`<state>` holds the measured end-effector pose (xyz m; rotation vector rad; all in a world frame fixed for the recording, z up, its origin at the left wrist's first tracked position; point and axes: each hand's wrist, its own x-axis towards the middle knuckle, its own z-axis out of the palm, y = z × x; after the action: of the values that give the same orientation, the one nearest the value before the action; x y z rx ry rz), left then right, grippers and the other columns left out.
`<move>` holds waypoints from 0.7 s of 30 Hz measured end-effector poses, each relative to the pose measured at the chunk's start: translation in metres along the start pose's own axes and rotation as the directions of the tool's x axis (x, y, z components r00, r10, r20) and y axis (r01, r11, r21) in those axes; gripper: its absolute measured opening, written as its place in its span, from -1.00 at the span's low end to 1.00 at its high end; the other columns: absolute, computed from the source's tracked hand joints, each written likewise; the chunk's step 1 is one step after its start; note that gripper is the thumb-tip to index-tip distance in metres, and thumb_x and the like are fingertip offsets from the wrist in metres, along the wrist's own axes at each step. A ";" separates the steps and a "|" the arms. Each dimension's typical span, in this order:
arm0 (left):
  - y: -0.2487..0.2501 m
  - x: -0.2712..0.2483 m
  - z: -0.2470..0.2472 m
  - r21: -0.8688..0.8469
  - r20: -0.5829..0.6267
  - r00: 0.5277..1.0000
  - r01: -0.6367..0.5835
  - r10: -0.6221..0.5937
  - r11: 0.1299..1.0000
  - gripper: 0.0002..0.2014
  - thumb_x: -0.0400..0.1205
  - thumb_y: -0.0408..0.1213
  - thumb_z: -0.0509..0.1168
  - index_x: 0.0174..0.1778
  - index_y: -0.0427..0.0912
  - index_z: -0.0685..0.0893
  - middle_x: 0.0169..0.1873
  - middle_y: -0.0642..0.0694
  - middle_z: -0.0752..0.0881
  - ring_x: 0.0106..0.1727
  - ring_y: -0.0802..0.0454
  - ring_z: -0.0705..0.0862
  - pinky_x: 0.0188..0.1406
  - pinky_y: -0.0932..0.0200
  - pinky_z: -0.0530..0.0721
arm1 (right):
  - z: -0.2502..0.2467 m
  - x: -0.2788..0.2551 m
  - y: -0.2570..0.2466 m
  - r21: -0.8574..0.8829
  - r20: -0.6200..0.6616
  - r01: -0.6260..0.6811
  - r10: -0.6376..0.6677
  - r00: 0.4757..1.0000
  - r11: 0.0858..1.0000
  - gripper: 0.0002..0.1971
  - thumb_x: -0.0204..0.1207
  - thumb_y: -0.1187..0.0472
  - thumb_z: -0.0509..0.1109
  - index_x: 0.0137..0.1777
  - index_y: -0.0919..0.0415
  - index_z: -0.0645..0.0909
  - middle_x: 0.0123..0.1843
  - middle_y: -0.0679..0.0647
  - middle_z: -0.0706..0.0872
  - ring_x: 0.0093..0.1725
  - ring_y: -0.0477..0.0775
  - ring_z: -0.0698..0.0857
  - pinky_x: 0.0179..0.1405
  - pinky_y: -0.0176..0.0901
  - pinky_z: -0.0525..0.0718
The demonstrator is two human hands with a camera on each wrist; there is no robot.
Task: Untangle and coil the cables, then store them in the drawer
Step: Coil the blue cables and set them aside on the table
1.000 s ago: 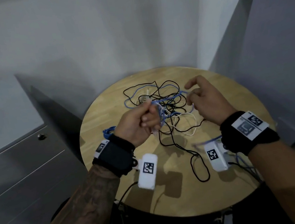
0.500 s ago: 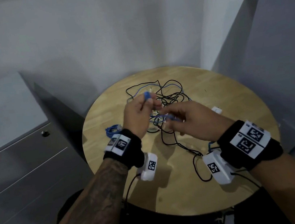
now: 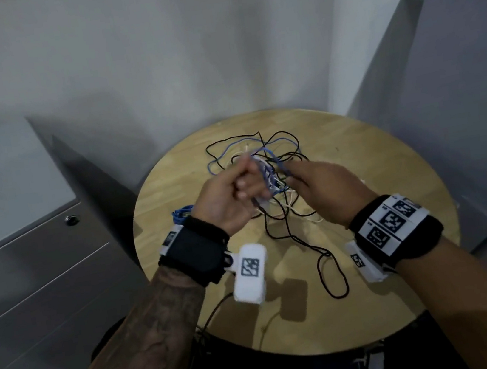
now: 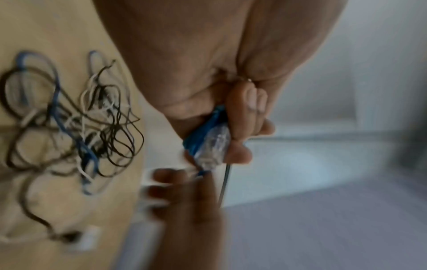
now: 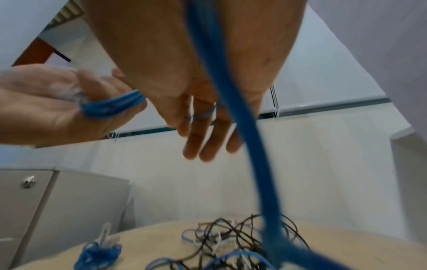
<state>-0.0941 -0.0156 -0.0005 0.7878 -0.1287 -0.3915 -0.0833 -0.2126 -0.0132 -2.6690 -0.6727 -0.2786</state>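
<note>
Above the table, left hand grips blue cable coils.

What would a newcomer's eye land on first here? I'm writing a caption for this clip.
Probably the two hands raised over the round wooden table: the left hand grips a blue cable by its clear plug, the right hand guiding the strand. Behind them lies a tangle of black, white and blue cables.
</note>
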 end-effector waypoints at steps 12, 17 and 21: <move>0.044 0.004 -0.049 -0.402 -0.352 0.883 -0.441 0.309 0.802 -0.74 0.63 -0.51 0.05 -0.19 -0.44 0.65 -0.46 -0.14 0.68 -0.45 0.02 0.72 0.13 -0.04 0.59 | 0.022 -0.010 -0.021 0.331 0.126 -0.020 -0.023 0.992 0.944 -0.87 0.71 -0.01 0.28 -0.10 -0.14 0.51 -0.34 -0.12 0.58 -0.30 -0.13 0.54 -0.18 0.06 0.60; 0.021 0.016 -0.054 0.213 -0.296 0.812 -0.457 0.502 0.864 -0.67 0.78 -0.42 0.02 -0.14 -0.30 0.67 -0.33 -0.09 0.77 -0.23 0.00 0.74 -0.02 0.13 0.71 | 0.004 -0.009 -0.038 0.390 0.054 0.084 -0.114 0.992 0.917 -0.84 0.66 -0.01 0.35 0.04 -0.06 0.76 -0.17 -0.17 0.78 -0.16 -0.18 0.72 -0.10 -0.02 0.70; -0.005 0.011 -0.033 0.755 -0.057 0.845 -0.312 0.532 0.576 -0.79 0.74 -0.51 0.11 -0.02 -0.36 0.67 -0.26 -0.14 0.71 -0.32 0.19 0.73 -0.16 0.31 0.67 | -0.016 -0.008 -0.046 0.572 -0.150 0.151 -0.078 0.986 0.806 -0.80 0.71 0.31 0.34 0.17 0.09 0.76 -0.09 -0.11 0.82 -0.32 -0.19 0.70 -0.29 -0.19 0.69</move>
<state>-0.0773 -0.0017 -0.0275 1.5614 -0.2098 0.2876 -0.1140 -0.1848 0.0132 -2.0099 -0.7412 -0.2171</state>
